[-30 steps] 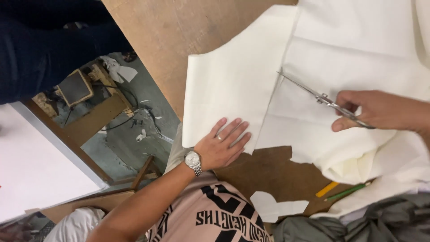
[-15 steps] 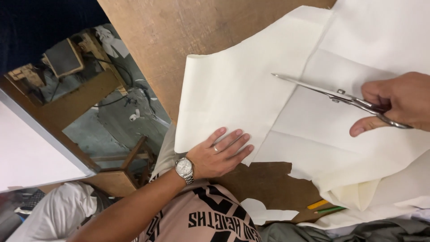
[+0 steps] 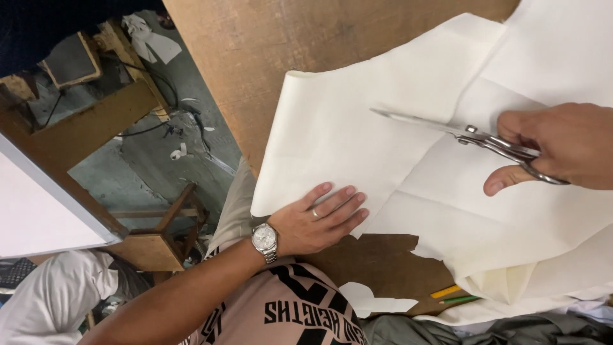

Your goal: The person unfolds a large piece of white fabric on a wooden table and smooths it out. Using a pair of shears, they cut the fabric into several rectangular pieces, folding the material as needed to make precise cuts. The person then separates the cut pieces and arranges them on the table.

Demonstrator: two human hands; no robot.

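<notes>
Cream white fabric [image 3: 357,128] lies in layers across a brown wooden table [image 3: 268,51]. My left hand [image 3: 319,220], with a ring and a silver wristwatch [image 3: 264,240], presses flat on the near edge of the fabric, fingers spread. My right hand [image 3: 562,150] grips the handles of metal scissors [image 3: 447,130]. Their blades point left over the fabric, along the edge of the upper layer.
A yellow pencil [image 3: 446,291] and a green pencil [image 3: 460,299] lie under the fabric's near edge. A white scrap [image 3: 370,300] sits by my torso. Grey cloth [image 3: 485,329] is bunched at the bottom right. Left of the table are a wooden stool [image 3: 159,243], cables and floor litter.
My right hand has carried the scissors to the right and slightly up in view. My left hand stays flat on the fabric. The camera view has shifted.
</notes>
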